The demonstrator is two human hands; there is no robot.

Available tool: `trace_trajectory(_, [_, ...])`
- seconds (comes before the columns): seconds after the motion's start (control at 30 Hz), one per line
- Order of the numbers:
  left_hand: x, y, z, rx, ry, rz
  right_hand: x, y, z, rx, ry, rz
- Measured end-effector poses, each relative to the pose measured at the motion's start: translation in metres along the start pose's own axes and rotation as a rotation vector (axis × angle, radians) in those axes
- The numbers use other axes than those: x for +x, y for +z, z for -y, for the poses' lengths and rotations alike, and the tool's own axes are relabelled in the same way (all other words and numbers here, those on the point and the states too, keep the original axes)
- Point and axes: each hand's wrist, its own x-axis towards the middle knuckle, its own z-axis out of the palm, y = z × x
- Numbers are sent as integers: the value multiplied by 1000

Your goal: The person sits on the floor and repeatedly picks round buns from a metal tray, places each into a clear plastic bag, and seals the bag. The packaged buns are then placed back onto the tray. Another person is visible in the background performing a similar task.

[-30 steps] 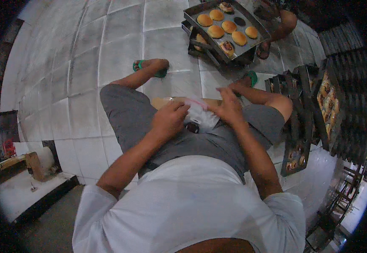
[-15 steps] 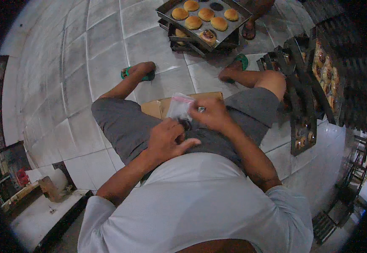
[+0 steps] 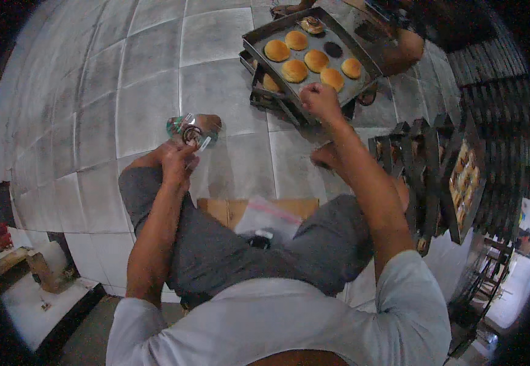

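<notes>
My left hand is closed on a clear plastic bag with a white label, held out over my left foot. A brown swirled shape, like a bun, shows in the bag. Over the near edge of a dark metal tray, my right hand has its fingers curled together; what they hold, if anything, is hidden. Round golden buns sit on the tray, with a swirled brown bun at its far corner. More clear bags with a pink strip lie in my lap, on cardboard.
Other trays are stacked under the top one. At the right, dark trays stand close together, one holding packed pastries. Another person's leg is beyond the tray. Grey tiles cover the floor.
Both hands have left my lap. The left has gone out to the left with the bag; the right has reached forward to the tray. The view has shifted, showing more of the tray.
</notes>
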Motion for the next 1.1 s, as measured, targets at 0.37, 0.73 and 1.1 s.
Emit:
trace_trajectory(0.37, [29,45,-9,128,54,84,197,11,-22,-350,375,127])
trace_trajectory(0.73, [9,43,-6,-737,-486,136,-39,36,83,653,101,333])
trace_trajectory(1.1, [-172,98,-43,-293,376,113,-271,76,141,542,-164,-106])
